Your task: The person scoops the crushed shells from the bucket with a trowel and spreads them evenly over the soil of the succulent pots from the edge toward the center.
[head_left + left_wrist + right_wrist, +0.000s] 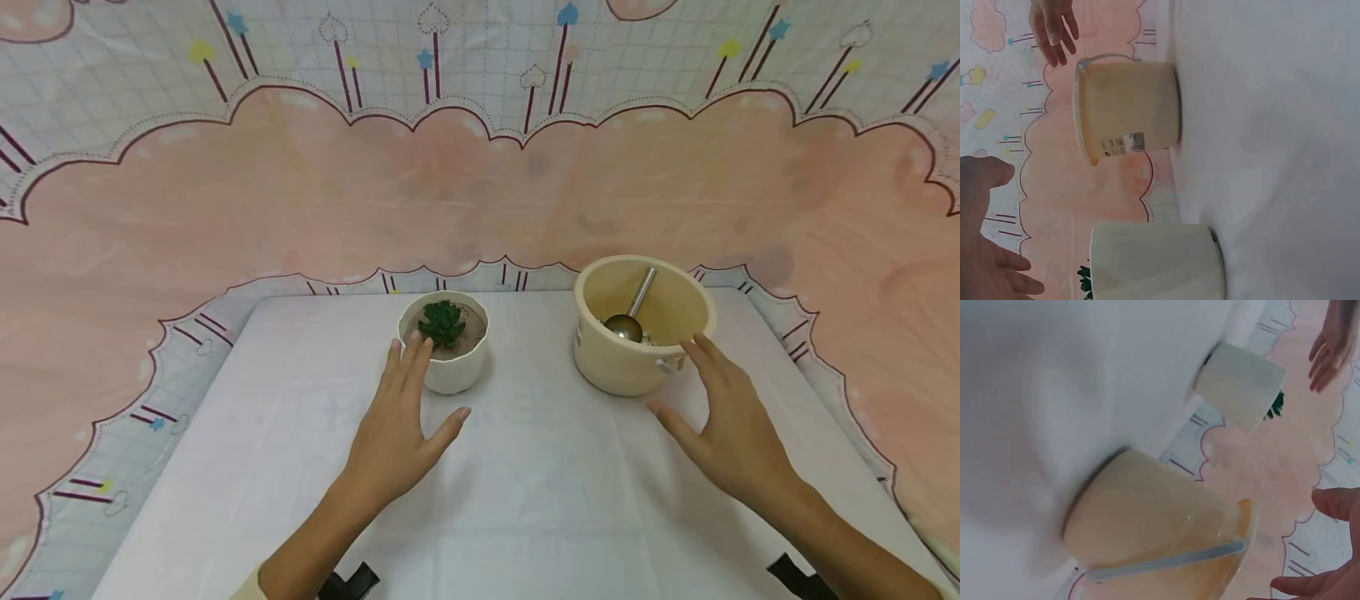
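White cloth (525, 517) lies beneath the left hand (397, 437), which hovers above it at the near left, thumb spread and fingers nearly straight, holding nothing. Opposite, the right hand (738, 437) is equally loose and empty, its thumb well away from its fingers. A black piece (351, 583) shows beside the left wrist, and a pale sleeve (250, 587) ends at that forearm.

Just beyond the left fingertips stands a white flower pot (453, 375) with a faceted rim, upright; a dark green succulent (442, 323) rises from its greyish-brown soil. Those fingertips hide a bit of the rim from the head view, yet the wrist views show them apart from it.

Well apart to the right, a cream bucket (622, 367) stands upright just past the right fingertips. A round-bowled metal spoon (624, 327) leans inside, shaft towards the far right. The bail handle (1166, 562) hangs down outside, and a printed label (1124, 144) marks the bucket's left side.

Behind the table hangs a peach backdrop (480, 200) with scalloped edges, grid lines, stars and hearts on sticks.
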{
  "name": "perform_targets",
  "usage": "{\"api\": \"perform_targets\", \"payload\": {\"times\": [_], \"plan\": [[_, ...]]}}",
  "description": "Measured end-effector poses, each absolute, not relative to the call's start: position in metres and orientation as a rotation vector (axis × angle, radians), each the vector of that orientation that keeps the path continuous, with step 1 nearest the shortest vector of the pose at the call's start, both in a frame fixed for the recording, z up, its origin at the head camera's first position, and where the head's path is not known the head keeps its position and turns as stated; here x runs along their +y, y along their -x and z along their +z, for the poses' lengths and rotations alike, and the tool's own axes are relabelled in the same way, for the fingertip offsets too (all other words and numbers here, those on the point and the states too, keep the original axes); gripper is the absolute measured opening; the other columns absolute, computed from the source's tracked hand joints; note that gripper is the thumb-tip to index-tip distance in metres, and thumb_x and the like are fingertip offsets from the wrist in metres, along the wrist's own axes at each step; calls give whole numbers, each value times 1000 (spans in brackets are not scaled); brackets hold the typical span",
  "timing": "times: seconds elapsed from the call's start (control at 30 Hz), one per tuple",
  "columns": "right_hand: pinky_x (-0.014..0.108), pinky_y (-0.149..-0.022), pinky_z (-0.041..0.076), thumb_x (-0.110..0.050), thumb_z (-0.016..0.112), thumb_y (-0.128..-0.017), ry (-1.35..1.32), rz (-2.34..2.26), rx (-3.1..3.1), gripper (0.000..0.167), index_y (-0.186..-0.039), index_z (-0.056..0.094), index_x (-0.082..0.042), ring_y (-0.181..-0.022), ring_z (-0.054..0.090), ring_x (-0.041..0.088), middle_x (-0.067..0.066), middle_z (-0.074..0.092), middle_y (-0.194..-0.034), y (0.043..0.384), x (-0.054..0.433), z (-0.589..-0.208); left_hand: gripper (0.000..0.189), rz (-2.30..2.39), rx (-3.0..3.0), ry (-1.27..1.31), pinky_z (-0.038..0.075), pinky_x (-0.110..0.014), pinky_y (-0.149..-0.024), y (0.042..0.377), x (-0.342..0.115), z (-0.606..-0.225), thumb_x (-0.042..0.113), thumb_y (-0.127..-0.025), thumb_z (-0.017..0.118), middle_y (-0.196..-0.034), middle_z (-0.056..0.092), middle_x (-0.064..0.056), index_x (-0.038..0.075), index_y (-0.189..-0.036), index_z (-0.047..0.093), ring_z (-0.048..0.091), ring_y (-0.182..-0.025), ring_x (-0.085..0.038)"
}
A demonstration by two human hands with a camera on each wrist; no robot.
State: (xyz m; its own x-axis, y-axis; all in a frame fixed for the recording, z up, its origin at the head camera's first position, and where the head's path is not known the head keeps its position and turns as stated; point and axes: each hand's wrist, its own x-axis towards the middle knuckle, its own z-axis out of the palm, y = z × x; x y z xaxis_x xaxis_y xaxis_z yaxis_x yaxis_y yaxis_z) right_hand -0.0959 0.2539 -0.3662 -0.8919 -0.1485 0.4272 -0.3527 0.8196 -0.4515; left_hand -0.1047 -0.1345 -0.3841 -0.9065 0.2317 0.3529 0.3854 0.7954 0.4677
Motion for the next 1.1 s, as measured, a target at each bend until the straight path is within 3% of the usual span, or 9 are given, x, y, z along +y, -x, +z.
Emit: {"api": "perform_targets", "payload": {"times": [0.2,0.37,0.5,0.7,0.8,0.87,0.93,1.03,1.1], "plan": [[72,-112,30,-18,83,-91,-345,842,-2566,81,-156,42,6,-143,38,56,29,42,-158,103,255,-359,88,-1002,-2565,556,27,-58,-121,110,-116,-383,33,-98,74,-173,21,-13,1,-165,27,11,-160,-32],[72,-104,40,-17,80,-94,-290,919,-2561,73,-155,45,4,-135,48,57,30,48,-152,112,257,-354,83,-1137,-2517,610,24,-55,-123,113,-96,-383,30,-101,71,-174,19,-5,2,-166,27,13,-160,-31],[70,-102,43,-17,78,-96,-253,996,-2571,71,-154,45,6,-128,53,59,34,53,-146,120,259,-352,83,-1221,-2490,635,23,-52,-124,116,-80,-385,29,-101,71,-173,21,-6,1,-165,27,13,-160,-28],[60,-103,45,-17,75,-99,-239,1058,-2558,64,-151,48,8,-130,55,54,31,55,-146,136,261,-345,80,-1309,-2414,650,24,-47,-125,128,-59,-389,27,-101,72,-171,28,-7,1,-164,30,19,-159,-24],[43,-106,49,-18,73,-101,-231,1065,-2567,60,-149,49,9,-129,57,50,29,57,-144,144,262,-341,79,-1341,-2383,661,25,-46,-124,134,-49,-393,25,-101,72,-170,30,-9,1,-164,31,21,-158,-21],[40,-107,49,-20,71,-103,-218,1077,-2584,58,-149,50,9,-129,57,48,29,57,-143,151,262,-339,78,-1364,-2371,662,25,-45,-124,139,-42,-395,26,-101,72,-169,31,-10,2,-164,32,21,-158,-20],[42,-108,48,-22,69,-104,-200,1094,-2611,58,-149,50,9,-129,57,47,29,58,-143,158,262,-336,78,-1391,-2370,660,25,-44,-125,143,-35,-397,27,-101,71,-169,31,-10,2,-164,32,21,-158,-19],[58,-108,45,-28,66,-105,-175,1125,-2671,63,-151,46,11,-131,55,49,30,56,-145,172,264,-332,78,-1438,-2358,656,24,-44,-125,151,-24,-399,28,-101,71,-169,32,-11,2,-164,32,22,-158,-21],[62,-107,44,-29,65,-106,-159,1151,-2714,66,-153,43,12,-132,54,51,32,54,-146,180,265,-330,78,-1460,-2349,660,24,-45,-125,156,-17,-401,29,-101,71,-169,33,-13,1,-163,33,24,-157,-23]]}}
